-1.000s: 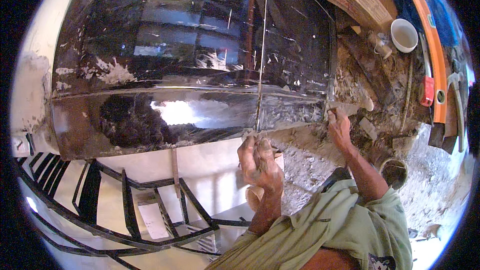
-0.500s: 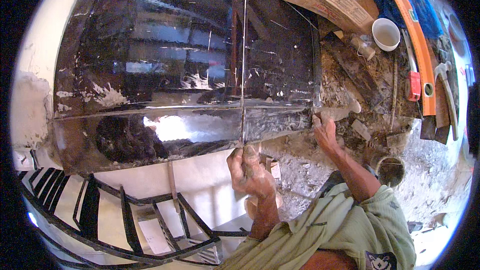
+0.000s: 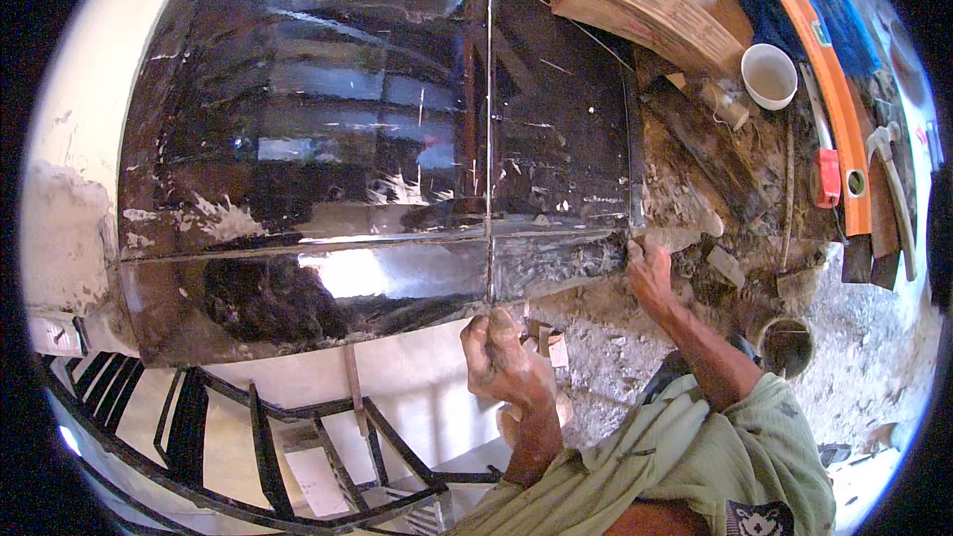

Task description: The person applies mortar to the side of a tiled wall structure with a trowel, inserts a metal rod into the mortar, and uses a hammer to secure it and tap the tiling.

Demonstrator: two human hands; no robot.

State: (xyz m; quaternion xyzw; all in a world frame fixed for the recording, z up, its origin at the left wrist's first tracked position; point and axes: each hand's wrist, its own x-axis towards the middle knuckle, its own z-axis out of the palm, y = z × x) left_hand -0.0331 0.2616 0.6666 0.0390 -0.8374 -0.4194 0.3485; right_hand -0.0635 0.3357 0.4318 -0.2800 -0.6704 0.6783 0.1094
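Note:
Glossy black panels (image 3: 377, 89), smeared with pale residue, meet at narrow seams; a narrow black strip (image 3: 228, 298) runs along their near side. My left hand (image 3: 501, 357) is closed at the near edge of the strip, by the vertical seam; whatever its fingertips hold is hidden. My right hand (image 3: 650, 273) has curled fingers at the strip's right corner, beside a pale flat piece (image 3: 675, 236), perhaps a tool; I cannot make out what it grips.
Cardboard (image 3: 655, 10), a white bowl (image 3: 768, 74), an orange level (image 3: 852, 139), a hammer (image 3: 898, 189) and debris lie to the right. A dark bucket (image 3: 786, 347) stands by my right arm. Below left is a black metal railing (image 3: 263, 447); a pale wall (image 3: 69, 218) borders the panels.
The view has shifted, so the panels and both hands sit lower and a little left in the picture than a second ago. Both hands remain at the strip's edge, closed.

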